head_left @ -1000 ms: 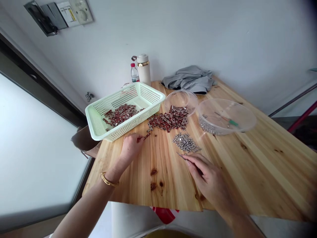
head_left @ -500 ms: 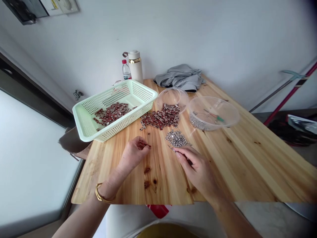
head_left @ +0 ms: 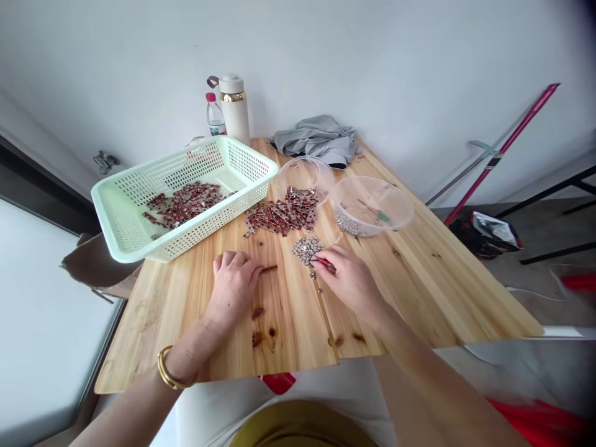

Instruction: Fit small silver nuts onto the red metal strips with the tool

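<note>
My left hand is closed, its thumb and fingertips pinching a small reddish-brown strip against the wooden table. My right hand grips a thin pointed tool with a red handle; its tip reaches the edge of a pile of small silvery round pieces. Fingers cover part of the tool, so its exact kind is unclear. A few silvery pieces lie apart from the pile, on the near side. Beyond both hands is a heap of similar reddish-brown strips with holes.
A pale green basket with more strips stands on the left. Clear tubs hold silvery pieces and a green-ended tool. Behind are a white flask, a water bottle and grey cloth.
My left hand has turned palm-down and lowered the strip to the table. My right hand has moved to the silvery pile, and several pieces have spread toward me. The view has shifted right.
</note>
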Demonstrator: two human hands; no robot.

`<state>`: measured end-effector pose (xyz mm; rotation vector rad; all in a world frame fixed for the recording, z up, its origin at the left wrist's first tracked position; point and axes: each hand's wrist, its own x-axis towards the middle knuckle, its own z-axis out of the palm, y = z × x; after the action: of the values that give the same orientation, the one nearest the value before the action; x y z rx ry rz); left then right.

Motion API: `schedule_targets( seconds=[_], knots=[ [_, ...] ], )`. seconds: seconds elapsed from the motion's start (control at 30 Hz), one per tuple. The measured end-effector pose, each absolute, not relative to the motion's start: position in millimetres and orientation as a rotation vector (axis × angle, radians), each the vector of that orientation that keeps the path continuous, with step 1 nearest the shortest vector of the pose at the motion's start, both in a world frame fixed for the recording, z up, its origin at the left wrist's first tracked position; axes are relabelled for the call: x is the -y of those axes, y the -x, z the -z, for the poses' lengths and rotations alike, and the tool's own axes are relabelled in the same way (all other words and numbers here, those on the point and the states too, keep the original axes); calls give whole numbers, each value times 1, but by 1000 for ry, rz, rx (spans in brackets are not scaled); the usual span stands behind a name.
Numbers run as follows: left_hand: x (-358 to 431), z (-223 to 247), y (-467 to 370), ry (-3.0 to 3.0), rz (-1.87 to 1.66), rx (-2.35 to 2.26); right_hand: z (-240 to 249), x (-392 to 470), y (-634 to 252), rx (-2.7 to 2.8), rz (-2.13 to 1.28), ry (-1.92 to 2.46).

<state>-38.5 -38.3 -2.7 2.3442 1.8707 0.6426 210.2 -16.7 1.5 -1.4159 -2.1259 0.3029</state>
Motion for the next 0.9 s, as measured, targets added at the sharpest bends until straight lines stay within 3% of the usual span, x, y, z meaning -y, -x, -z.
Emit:
schedule_targets(
  seconds=[0.43, 0.9],
  knots=[
    [39, 0, 46, -2289, -589, -1770, -7, -8, -187, 2406, -109, 1545],
    [24, -5, 33, -2122, -650, -1702, -15, 8, -165, 2477, -230, 1344]
  ],
)
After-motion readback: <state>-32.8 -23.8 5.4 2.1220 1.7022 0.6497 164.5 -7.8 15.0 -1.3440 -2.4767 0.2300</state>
